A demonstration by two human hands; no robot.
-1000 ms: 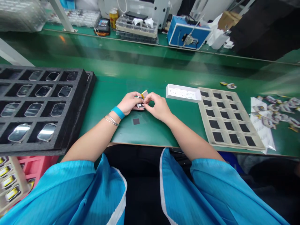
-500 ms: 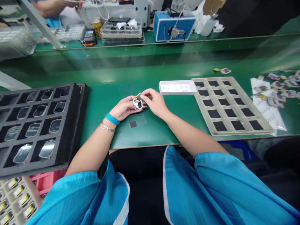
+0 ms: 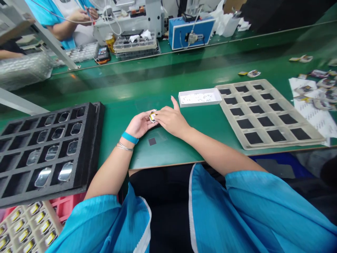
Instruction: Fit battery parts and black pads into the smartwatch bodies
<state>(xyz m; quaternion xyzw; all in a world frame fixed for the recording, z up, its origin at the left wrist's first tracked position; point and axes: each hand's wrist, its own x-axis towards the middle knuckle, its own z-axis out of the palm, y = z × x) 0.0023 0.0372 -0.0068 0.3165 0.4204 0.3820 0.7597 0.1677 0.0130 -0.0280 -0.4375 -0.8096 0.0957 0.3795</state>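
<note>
My left hand [image 3: 140,124], palm up, is closed around a small watch body [image 3: 153,116] with a silver rim and a yellow-edged battery lying in it. Over its right side reaches my right hand [image 3: 170,119], fingers flat and pressing on the piece, thumb raised away. The right fingertips partly cover the watch body. Just below the hands a small dark square pad [image 3: 152,141] lies on a clear film on the green table. A shallow white box [image 3: 200,97] with tiny parts stands right of my right hand.
At left sits a black foam tray [image 3: 96,140] with glass-faced frames. Below it is a beige tray [image 3: 39,225] of yellow-marked pieces. On the right lie a pale compartment tray [image 3: 243,146] with black pads and loose watch parts [image 3: 326,83]. A co-worker's hands [image 3: 84,15] show behind.
The yellow-edged battery, raised in my right fingers before, now lies down in the watch body. My right hand has flattened over it and its thumb has lifted. The camera view has tilted.
</note>
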